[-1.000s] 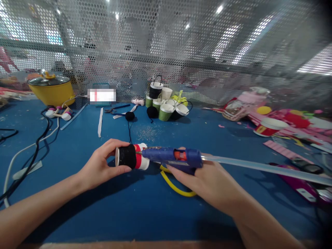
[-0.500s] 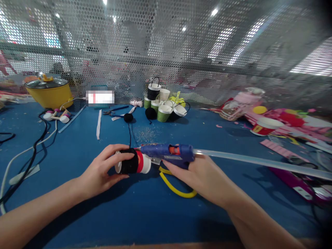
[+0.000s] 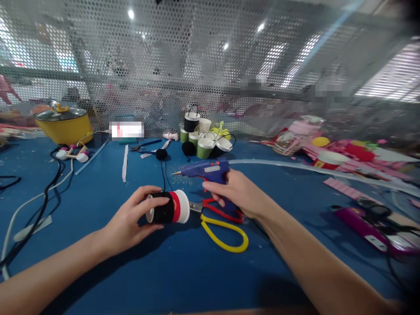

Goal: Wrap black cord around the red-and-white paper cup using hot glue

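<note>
On its side in my left hand (image 3: 133, 214) is a small paper cup (image 3: 183, 206), white at the rim with a red band, its lower part wrapped in black yarn. A strand of that yarn runs from the cup back to a black yarn ball (image 3: 161, 154). My right hand (image 3: 238, 190) grips a blue hot glue gun (image 3: 206, 168), its nozzle pointing left, apart from the cup. A long clear glue stick (image 3: 278, 162) sticks out of the gun's back. Scissors (image 3: 226, 247) with one yellow and one red handle lie on the table, their blades partly hidden behind the cup.
Several small green, black and white cups (image 3: 206, 146) stand at the back. A yellow pot (image 3: 64, 129) with a glass lid is at the far left. Pink craft pieces, a paper cup (image 3: 330, 159) and a purple device (image 3: 359, 225) lie at right. Cords (image 3: 44, 192) cross the left side.
The glue gun has moved up and away from the cup, uncovering the scissors' red handle. My left hand still holds the cup, whose rim has turned slightly toward me.
</note>
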`<state>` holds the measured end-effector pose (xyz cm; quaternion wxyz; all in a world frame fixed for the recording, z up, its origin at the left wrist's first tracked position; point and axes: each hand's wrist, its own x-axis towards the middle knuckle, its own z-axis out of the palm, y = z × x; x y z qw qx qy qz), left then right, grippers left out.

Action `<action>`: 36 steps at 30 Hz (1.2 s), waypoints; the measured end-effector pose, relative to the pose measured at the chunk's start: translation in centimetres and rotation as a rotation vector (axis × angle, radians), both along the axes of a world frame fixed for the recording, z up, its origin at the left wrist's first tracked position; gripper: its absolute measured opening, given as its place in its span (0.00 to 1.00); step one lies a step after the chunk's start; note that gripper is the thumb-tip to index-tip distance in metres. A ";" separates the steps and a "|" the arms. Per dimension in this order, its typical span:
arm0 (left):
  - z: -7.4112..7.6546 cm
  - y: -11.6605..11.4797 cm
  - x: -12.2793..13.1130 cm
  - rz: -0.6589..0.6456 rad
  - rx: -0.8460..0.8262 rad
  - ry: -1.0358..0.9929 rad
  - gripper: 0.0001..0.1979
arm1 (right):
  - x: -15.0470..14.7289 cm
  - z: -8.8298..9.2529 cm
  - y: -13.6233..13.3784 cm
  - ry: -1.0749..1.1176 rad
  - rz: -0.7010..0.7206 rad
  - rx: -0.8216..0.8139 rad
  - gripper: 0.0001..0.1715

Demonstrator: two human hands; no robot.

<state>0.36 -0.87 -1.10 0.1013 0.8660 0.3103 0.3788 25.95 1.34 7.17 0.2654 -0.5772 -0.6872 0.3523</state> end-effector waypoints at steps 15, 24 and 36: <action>0.0 -0.6 0.2 -0.007 -0.013 -0.041 0.22 | -0.2 -3.8 5.9 -0.378 -0.132 0.248 0.25; 0.2 -0.5 0.2 -0.058 -0.006 0.011 0.22 | -6.6 -1.0 1.9 0.252 0.339 -0.179 0.13; 0.4 -0.6 0.0 -0.064 -0.028 0.037 0.22 | -5.6 -1.1 1.4 0.094 0.240 -0.096 0.26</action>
